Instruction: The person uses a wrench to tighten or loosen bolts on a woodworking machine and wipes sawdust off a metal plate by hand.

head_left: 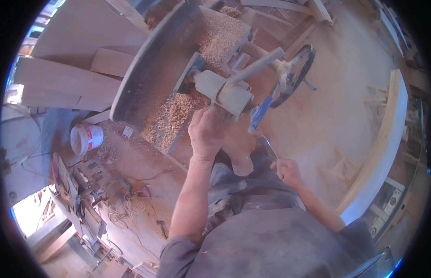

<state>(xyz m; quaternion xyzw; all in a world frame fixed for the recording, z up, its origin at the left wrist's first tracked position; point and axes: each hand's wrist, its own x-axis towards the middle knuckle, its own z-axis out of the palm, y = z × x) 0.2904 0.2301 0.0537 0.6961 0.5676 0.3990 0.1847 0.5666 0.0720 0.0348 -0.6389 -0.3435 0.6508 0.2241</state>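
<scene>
My left hand [207,130] is curled against the underside of a dusty grey machine head [224,92], its fingers mostly hidden. What it grips there I cannot make out. A tan, rounded piece [241,161] sticks out below that hand. In my right hand [288,172], held low in front of my body, is a slim shiny wrench [269,147]. The wrench's far end is close to a blue-handled lever [260,113]; whether they touch is unclear. A dark-rimmed handwheel [296,76] stands on the machine behind the blue lever.
Wood shavings [178,111] cover the machine bed beside a long curved dark guard [141,60]. At left are a white bucket [86,139], large boards [62,83], a tangled cord [127,208] and piled scraps [81,199]. A long pale beam [380,148] stands at right.
</scene>
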